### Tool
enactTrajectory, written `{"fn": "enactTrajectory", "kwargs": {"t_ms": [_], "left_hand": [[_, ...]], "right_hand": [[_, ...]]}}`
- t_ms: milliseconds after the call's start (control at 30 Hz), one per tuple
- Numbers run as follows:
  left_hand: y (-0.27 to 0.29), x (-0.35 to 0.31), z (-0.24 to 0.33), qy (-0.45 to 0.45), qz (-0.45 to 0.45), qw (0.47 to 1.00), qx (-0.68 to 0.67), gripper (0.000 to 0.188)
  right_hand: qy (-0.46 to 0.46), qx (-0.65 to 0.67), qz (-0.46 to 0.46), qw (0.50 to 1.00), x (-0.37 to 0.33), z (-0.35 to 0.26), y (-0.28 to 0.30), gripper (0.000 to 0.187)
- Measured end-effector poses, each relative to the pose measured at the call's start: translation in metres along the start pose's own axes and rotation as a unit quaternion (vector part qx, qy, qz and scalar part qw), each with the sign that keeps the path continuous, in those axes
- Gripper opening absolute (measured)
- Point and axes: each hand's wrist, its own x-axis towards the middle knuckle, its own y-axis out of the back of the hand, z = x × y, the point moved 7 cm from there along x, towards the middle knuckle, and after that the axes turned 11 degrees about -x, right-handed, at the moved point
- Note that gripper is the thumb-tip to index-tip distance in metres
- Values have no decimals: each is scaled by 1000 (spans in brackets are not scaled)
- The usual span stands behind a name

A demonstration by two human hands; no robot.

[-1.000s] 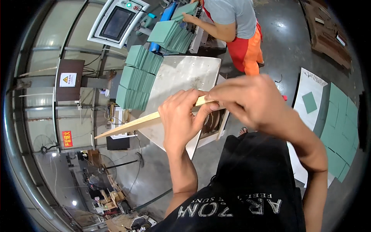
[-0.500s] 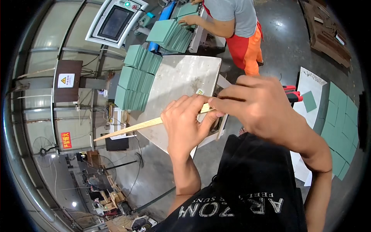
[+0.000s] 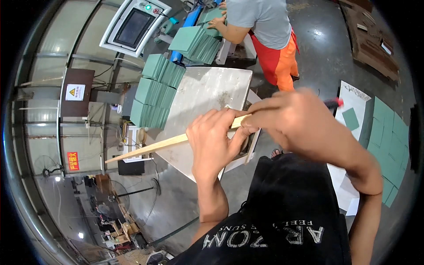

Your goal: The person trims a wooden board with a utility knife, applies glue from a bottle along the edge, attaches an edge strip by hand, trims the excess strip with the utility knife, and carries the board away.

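A long, thin pale wooden strip (image 3: 154, 147) slants up to the right before me, its far left end free in the air. My left hand (image 3: 212, 141) is closed round it near its right end, thumb below. At that end the thumb and fingertips of my right hand (image 3: 287, 121), which is slightly blurred, pinch the strip. Behind the right hand juts the handle of a red-and-black tool (image 3: 334, 103). It seems to be held in that hand; the tool's head is hidden.
Under the strip stands a pale tabletop (image 3: 212, 88) with stacked green tiles (image 3: 152, 92) along its left side. A co-worker (image 3: 269, 26) handles green tiles beyond it, near a control screen (image 3: 134, 26). More green tiles (image 3: 388, 137) and a white board (image 3: 349, 99) lie at right.
My right hand has turned slightly at the strip's end, and the tool handle behind it has swung up a little. The left hand keeps its hold. The co-worker has shifted slightly left.
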Motion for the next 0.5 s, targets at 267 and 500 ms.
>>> {"fn": "enactTrajectory", "kwargs": {"t_ms": [267, 500], "left_hand": [[0, -1, 0, 7, -2, 1000, -12, 33], [-1, -2, -3, 8, -9, 1000, -16, 41]], "right_hand": [[0, 17, 22, 1000, -12, -10, 1, 28], [-160, 269, 77, 947, -15, 25, -26, 21]]}}
